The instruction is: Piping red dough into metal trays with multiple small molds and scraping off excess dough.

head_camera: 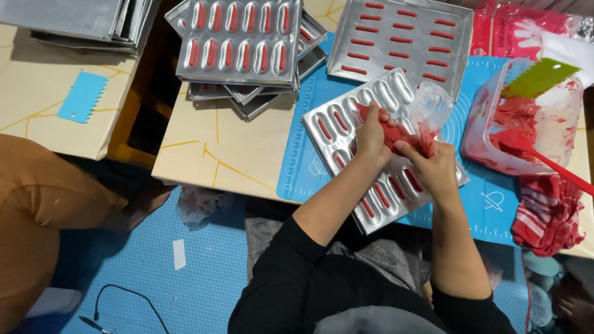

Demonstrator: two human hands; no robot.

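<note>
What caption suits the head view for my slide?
Both hands squeeze a piping bag of red batter over a metal mould tray.

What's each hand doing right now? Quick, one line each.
Left hand: closed on the front of the piping bag over the metal mould tray.
Right hand: closed, squeezing the same bag's rear.

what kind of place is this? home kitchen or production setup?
Likely a small home food-making setup, not a factory: low tables over a blue floor mat, stacked metal mould trays filled with red paste, both hands squeezing a piping bag, and a tub of red batter.
</note>
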